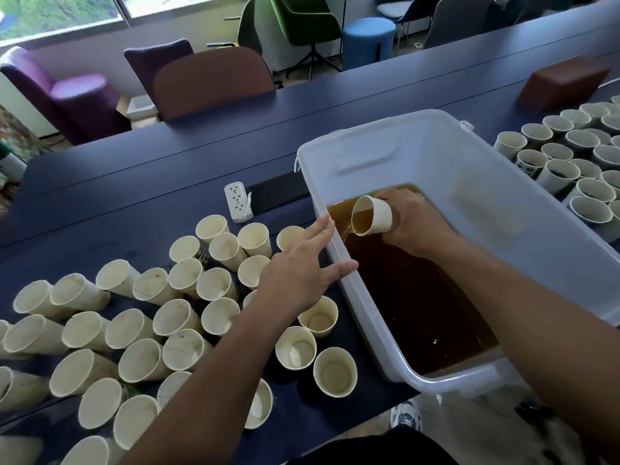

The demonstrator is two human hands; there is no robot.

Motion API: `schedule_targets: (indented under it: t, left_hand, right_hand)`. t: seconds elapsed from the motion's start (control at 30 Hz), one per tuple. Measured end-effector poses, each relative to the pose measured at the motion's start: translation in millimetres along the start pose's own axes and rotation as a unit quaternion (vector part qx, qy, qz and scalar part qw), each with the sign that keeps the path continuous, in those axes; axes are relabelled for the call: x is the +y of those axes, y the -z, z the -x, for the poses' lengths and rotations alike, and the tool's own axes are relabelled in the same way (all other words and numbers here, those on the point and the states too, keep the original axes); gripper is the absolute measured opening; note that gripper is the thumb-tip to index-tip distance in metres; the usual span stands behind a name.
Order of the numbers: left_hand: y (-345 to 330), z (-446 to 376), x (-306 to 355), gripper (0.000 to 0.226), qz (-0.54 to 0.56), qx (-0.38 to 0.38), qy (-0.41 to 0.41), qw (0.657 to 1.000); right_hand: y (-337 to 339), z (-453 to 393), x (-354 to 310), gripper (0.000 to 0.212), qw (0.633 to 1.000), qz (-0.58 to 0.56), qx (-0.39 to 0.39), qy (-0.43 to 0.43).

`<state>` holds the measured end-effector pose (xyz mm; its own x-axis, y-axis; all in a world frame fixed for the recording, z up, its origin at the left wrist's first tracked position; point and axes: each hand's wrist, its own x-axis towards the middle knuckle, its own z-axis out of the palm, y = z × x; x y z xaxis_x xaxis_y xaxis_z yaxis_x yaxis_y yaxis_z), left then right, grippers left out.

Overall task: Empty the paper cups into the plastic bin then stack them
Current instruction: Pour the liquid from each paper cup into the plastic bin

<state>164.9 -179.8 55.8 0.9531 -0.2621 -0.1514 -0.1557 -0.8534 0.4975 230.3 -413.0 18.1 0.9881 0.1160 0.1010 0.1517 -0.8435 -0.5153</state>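
Right hand (416,223) grips a tipped paper cup (372,214) mid-wall, brown liquid pouring into the plastic bin (503,182). Left hand (302,266) lies flat-fingered on the bin's rim, holding nothing. Cup looks light, thin-walled, likely crushable when wet: hold gently around the middle.

One plastic bin (436,156) stands on the table (167,156). One tilted paper cup (372,215) is over it. Roughly thirty-five empty cups (181,317) crowd the left side, and about twenty-five cups (570,156) show at the right edge; neither group can be counted exactly. One power strip (238,202), one brown box (563,82).
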Motion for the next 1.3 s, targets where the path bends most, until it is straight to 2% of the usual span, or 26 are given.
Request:
schedule_targets:
  t: [0.27,0.57,0.73,0.9,1.03,1.23,1.3]
  left_hand:
    - [0,1,-1,0.083,0.006,0.004,0.002,1.0]
    - [0,1,-1,0.083,0.005,0.0,0.003,1.0]
    - [0,0,-1,0.082,0.012,-0.002,0.003,1.0]
    - [0,0,-2,0.082,0.012,-0.003,0.006,1.0]
    - [1,2,0,0.08,0.015,-0.003,0.011,1.0]
    - [2,4,1,0.08,0.019,-0.002,0.005,1.0]
    - [2,4,2,0.08,0.02,-0.001,0.005,1.0]
  right_hand:
    - [1,-1,0,0.06,0.997,0.064,0.031,0.026]
    - [4,1,-10,0.055,0.986,0.103,0.087,0.094]
    - [2,4,-13,0.061,0.983,0.149,0.032,0.1]
    - [5,2,-15,0.065,0.98,0.164,0.065,0.094]
    - [1,6,-19,0.064,0.979,0.184,0.004,0.087]
    - [7,6,-18,0.061,0.982,0.171,0.038,0.073]
    - [5,9,-20,0.06,0.981,0.181,0.01,0.072]
